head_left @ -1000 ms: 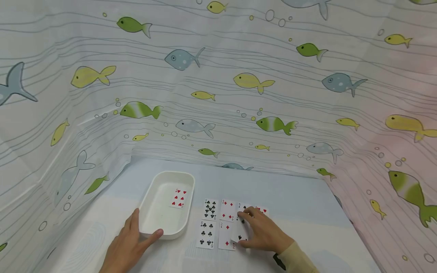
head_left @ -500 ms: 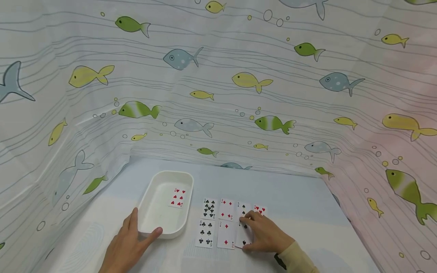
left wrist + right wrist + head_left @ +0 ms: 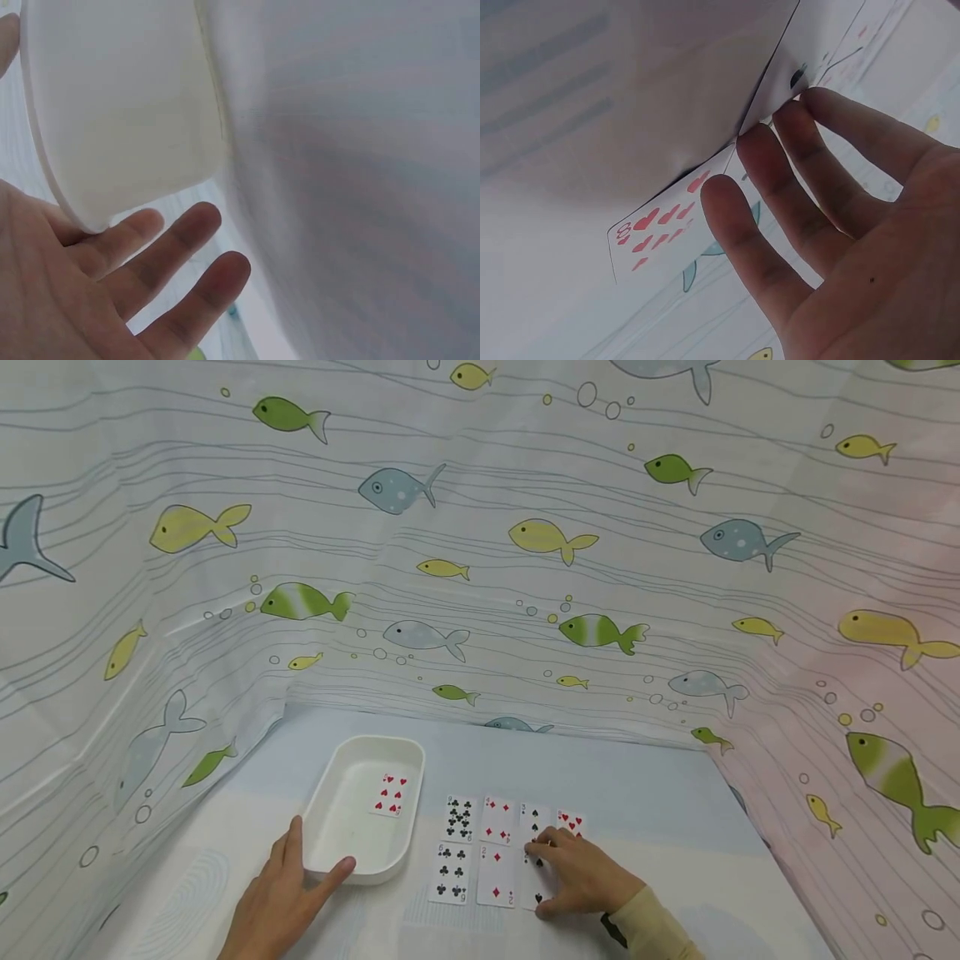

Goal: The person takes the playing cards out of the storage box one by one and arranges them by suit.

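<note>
My right hand spans a spade playing card, fingers at its upper edge and thumb at the lower end; part of its face is hidden. That card lies flat beside a diamond card in the nearer row. Behind, a heart card is partly covered by the hand; the right wrist view shows that heart card beside the fingertips. At the left, my left hand rests on the near-left corner of a white tray, thumb on the front rim, other fingers extended in the left wrist view.
Inside the tray lies a heart card. Two club cards stand at the left end of the rows. Another diamond card and a spade card are in the farther row. Fish-printed sheeting encloses the pale table.
The spade card under my right hand was tilted over the diamond card; it has come down flat and shifted slightly right, into line with the row. My left hand has stayed at the tray.
</note>
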A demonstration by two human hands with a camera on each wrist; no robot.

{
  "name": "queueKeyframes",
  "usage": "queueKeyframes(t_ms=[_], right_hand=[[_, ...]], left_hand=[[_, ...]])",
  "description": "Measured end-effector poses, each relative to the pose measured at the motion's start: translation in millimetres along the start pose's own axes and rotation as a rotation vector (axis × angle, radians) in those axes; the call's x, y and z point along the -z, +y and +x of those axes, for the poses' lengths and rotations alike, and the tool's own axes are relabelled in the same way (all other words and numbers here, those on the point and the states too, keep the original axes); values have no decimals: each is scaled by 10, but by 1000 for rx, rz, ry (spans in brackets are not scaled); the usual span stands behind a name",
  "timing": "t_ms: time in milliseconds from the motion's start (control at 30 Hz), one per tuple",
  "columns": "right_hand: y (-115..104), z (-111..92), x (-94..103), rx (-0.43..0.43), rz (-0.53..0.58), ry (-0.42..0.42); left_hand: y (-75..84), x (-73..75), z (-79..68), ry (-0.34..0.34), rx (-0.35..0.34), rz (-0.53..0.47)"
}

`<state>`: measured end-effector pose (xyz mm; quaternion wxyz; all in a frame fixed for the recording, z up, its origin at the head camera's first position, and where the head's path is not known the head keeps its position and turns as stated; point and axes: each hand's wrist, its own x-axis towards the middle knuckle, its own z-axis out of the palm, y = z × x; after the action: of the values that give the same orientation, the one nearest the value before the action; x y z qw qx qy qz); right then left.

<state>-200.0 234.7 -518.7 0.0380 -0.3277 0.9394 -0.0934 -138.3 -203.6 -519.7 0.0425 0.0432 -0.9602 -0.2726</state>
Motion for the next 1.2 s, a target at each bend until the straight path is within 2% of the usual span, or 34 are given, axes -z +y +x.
queueKeyframes(t_ms=[233,433,567,800,1000,1200], right_hand=[[-3,12,25,3,10,-2],[-20,32,37,-36,15,-28],[-26,31,44,-44,28,-27],[-36,43,69,-22,18,12],[-56,132,55,-34,46,46],[-127,220,17,-21,78,129]], left_hand=[[1,10,1,-13,15,11],[2,22,17,-44,33,24],[0,23,11,-22,17,34],[-5,-3,-16,35,-20,33],[-7,-9,-12,26,-11,27],[-4,-8,-13,22,-10,25]])
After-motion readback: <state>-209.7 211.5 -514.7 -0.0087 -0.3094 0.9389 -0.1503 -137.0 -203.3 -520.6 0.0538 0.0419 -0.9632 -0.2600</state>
